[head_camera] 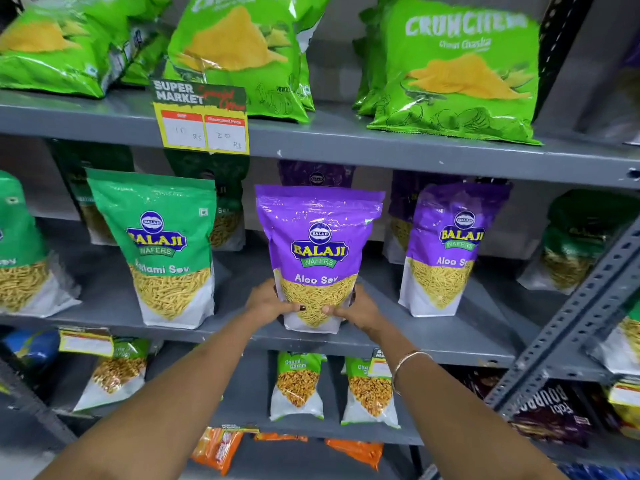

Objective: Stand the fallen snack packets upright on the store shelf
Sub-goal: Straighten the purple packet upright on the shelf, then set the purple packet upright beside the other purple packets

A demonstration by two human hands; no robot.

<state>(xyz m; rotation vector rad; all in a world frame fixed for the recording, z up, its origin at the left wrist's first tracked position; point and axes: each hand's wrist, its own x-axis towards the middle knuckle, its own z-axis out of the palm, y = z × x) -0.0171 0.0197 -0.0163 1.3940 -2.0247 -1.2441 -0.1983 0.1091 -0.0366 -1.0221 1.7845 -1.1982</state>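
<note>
Both hands, left hand (268, 301) and right hand (358, 311), clasp the glossy purple pouch (317, 251) (flat-bottomed, upright) on the grey metal shelf (433, 344), its green twin (166, 251) at nine o'clock.

This is a shop, a supermarket aisle of packaged snacks. Grey slotted-steel shelving (346, 143) fills the frame in tiers, stocked with many copies of the same goods facing outward: glossy bright green crisp bags (457, 74) along the top, purple (318, 254) and green branded sev pouches (166, 251) across the middle, smaller green-topped packets (298, 386) lower down. At upper left of centre, a yellow-and-black "Super Market" special-offer price card (202, 119) with handwritten rupee prices hangs from the shelf edge.
</note>
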